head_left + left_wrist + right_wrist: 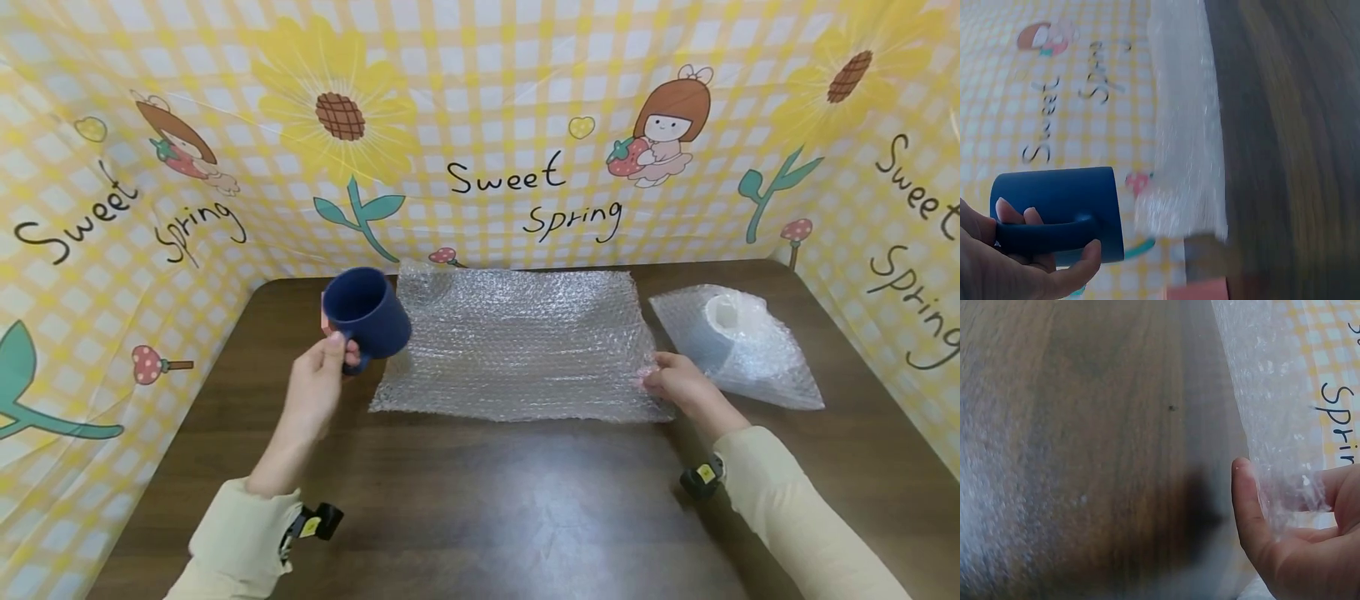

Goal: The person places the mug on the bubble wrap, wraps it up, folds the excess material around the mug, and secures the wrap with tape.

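My left hand (318, 379) grips a dark blue mug (384, 321) by its handle, left of the flat sheet of bubble wrap (517, 346). In the left wrist view the fingers curl round the handle (1044, 237), with the mug lying sideways in that picture. The mug's open mouth faces up towards the head camera and looks bare inside. At the sheet's near right corner, my right hand (684, 385) pinches the clear edge. The right wrist view shows the thumb on one side of the film (1272, 425) and fingers on the other.
Right of the sheet lies a bubble-wrapped bundle (750, 354) with a pale, round-mouthed item inside. A pink block-like thing (1197, 290) lies mostly hidden behind the mug. The brown wooden table (525, 500) is bordered by a yellow checked cloth (480, 108) at back and sides.
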Demonstrator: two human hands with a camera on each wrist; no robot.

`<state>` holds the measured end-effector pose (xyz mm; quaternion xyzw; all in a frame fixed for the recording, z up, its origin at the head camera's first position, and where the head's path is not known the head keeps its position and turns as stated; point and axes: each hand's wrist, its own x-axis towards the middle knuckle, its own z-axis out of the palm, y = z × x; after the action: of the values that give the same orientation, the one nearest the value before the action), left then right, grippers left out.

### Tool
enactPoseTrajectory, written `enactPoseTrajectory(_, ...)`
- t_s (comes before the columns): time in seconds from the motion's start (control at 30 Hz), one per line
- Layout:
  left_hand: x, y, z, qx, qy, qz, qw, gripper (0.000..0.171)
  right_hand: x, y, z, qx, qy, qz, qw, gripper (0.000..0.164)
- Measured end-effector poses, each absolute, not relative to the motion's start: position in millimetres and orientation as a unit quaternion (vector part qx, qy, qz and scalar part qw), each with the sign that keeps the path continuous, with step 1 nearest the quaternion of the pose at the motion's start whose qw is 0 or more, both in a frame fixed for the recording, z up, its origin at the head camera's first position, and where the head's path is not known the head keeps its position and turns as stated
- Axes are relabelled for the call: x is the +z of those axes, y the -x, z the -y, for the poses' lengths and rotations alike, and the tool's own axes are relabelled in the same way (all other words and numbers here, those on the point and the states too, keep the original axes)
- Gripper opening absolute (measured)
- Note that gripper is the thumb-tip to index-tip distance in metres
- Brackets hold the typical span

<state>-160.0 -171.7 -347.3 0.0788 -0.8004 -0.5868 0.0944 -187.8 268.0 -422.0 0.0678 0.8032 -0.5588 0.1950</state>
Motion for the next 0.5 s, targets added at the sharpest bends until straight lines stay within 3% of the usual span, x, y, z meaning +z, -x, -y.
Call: enactPoseTrajectory(0.5, -388, 209, 83, -0.527, -0.018, 0.849, 0.044, 0.036, -424, 188, -268, -0.551, -0.071, -0.81, 0.184, 0.061)
